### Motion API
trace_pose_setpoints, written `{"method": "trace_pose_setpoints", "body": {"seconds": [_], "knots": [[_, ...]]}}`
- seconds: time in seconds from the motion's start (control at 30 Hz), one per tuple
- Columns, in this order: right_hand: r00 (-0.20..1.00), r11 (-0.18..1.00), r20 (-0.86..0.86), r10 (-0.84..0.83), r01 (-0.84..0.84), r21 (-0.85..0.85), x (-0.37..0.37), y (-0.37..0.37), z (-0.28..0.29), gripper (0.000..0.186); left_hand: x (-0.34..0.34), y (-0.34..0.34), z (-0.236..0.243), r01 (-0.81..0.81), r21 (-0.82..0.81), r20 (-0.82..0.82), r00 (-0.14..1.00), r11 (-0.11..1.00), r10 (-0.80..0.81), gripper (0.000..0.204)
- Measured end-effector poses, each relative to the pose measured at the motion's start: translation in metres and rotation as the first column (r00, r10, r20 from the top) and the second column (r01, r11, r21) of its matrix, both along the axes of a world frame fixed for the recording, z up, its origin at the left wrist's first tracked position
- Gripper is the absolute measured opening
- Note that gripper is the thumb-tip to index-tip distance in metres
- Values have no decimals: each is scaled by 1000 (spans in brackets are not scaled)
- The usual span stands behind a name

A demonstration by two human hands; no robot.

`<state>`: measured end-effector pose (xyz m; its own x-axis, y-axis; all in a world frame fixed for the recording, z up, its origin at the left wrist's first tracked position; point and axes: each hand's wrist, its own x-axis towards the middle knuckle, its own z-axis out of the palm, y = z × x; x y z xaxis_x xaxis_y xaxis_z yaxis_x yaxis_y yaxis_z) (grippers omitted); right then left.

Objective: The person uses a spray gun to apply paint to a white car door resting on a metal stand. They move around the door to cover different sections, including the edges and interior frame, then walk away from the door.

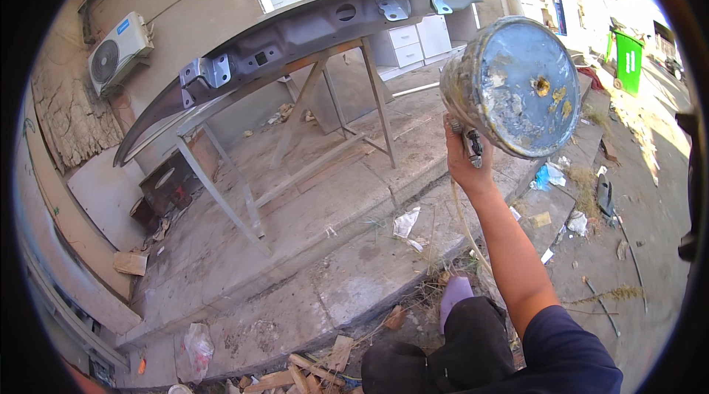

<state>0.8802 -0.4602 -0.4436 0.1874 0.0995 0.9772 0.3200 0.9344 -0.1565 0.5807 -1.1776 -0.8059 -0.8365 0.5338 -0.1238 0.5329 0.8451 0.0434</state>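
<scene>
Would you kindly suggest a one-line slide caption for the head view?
Outdoors, a right hand holds a paint-crusted spray gun near a grey bracketed panel resting on a metal trestle.

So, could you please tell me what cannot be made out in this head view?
In the head view:
- Left hand: out of frame.
- Hand-held tool: its front end is hidden by the canister and the right hand.
- Canister's contents: hidden by its opaque wall and end.
- Hose: its lower run is lost behind the forearm.
- Metal panel: its far face is turned away.
</scene>
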Motion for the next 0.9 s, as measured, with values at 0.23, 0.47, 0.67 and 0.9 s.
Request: {"method": "trace_pose_setpoints", "body": {"seconds": [0.23,0.47,0.67,0.9], "knots": [[781,810,-467,415,-551,-201,44,27,11,33,-4,-4,-14,15,-21,14,1000,1000,-14,61],[656,584,-529,538,-743,-327,14,24,-6,22,-7,-9,-17,26,-34,-3,1000,999,-26,60],[736,692,-204,646,-677,-251,-20,-7,-16,12,1,9,-2,-6,-42,48,999,999,8,59],[777,750,-154,610,-629,-204,-19,4,-12,12,-21,-18,-23,24,-87,93,996,996,-16,58]]}}
